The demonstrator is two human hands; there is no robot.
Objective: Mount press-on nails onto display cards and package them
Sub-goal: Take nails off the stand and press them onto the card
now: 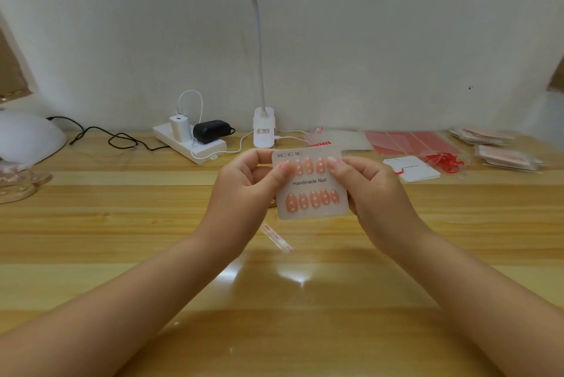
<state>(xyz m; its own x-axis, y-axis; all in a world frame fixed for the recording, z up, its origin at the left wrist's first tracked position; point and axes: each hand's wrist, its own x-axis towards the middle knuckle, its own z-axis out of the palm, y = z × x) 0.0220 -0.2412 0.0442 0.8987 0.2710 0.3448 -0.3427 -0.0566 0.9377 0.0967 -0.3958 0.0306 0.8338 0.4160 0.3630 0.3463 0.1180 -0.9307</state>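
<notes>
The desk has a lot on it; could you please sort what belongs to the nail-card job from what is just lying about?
For the job:
- display card with nails, held by both hands: left, right
- blank card
- red sheets
- packaged sets

Lying about:
- power strip
- black adapter
- clip lamp
</notes>
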